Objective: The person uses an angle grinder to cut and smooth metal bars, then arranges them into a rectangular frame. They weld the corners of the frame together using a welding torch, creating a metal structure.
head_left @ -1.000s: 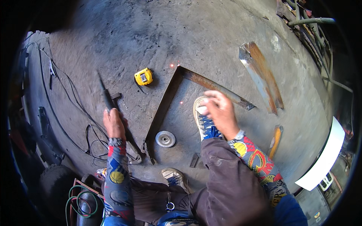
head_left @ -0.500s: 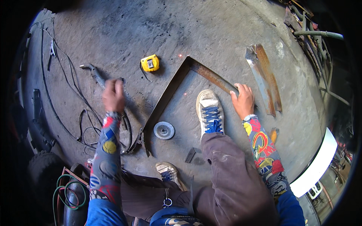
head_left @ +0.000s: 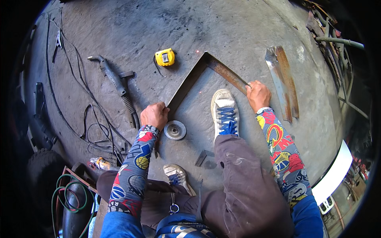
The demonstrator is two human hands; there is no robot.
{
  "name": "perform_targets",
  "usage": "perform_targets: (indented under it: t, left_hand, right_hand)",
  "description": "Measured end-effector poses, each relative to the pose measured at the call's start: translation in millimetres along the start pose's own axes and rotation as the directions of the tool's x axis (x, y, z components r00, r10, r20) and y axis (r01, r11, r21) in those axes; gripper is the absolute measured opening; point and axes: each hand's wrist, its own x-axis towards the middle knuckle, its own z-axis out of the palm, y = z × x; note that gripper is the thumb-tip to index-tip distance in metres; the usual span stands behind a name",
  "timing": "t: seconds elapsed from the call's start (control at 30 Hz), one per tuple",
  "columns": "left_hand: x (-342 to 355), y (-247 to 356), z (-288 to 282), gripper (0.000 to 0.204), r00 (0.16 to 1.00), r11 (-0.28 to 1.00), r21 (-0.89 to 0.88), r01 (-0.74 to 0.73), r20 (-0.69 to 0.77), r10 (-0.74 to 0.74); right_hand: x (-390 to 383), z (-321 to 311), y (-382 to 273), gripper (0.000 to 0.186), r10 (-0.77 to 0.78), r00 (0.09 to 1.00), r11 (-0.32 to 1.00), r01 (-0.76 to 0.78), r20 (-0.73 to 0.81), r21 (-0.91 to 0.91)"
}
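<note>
An L-shaped assembly of dark, rusty steel angle [head_left: 188, 81] lies on the floor, its corner pointing away from me. My left hand [head_left: 154, 115] is closed on its left arm, and my right hand [head_left: 258, 96] grips the end of its right arm. My right shoe [head_left: 225, 113] stands inside the angle. A metal grinding disc [head_left: 175, 130] lies right beside my left hand. The welding torch [head_left: 113, 79] rests to the left with its cable, on or against a small metal offcut. A yellow tape measure [head_left: 165, 58] sits beyond the left arm of the steel.
Two rusty angle offcuts [head_left: 285, 85] lie at the right, and a small dark piece [head_left: 204, 158] near my feet. Loose cables [head_left: 70, 81] cross the left floor. A scrap pile [head_left: 329, 47], a white curved panel [head_left: 333, 170], a black tyre [head_left: 41, 170] and a cylinder [head_left: 71, 206] edge the area.
My left hand has let go of the welding torch and moved onto the steel's left arm. My right hand has moved right from above my shoe and taken hold of the other arm.
</note>
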Motion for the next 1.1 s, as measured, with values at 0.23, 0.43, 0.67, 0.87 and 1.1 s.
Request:
perform_targets:
  t: [0.23,0.43,0.67,0.87,1.1]
  left_hand:
    - [-49.0,14.6,6.9,0.02,0.904,0.967,-0.038,-0.25,-0.367,0.22]
    - [-140.8,76.9,97.4,0.047,0.889,0.996,0.042,-0.083,0.455,0.055]
    - [-174.1,80.4,176.7,0.055,0.839,0.998,-0.028,0.051,0.543,-0.027]
    - [-157.7,62.9,119.5,0.046,0.886,1.0,-0.006,-0.007,0.463,0.009]
    - [-87.6,6.8,-67.5,0.037,0.96,0.99,-0.141,0.023,0.278,0.017]
  right_hand:
    - [-19.7,-20.8,-4.7,0.039,-0.067,0.993,0.997,0.064,-0.093,-0.03]
    - [-92.6,-42.2,-6.4,0.045,0.079,0.957,0.989,-0.041,-0.278,0.141]
    - [-219.8,9.4,17.7,0.044,0.595,0.755,0.545,-0.631,0.276,0.552]
    - [-208.8,-17.0,15.7,0.031,0.518,0.765,0.395,-0.61,0.381,0.687]
    - [-71.2,-86.3,-79.0,0.026,-0.087,0.963,0.485,-0.182,0.254,0.856]
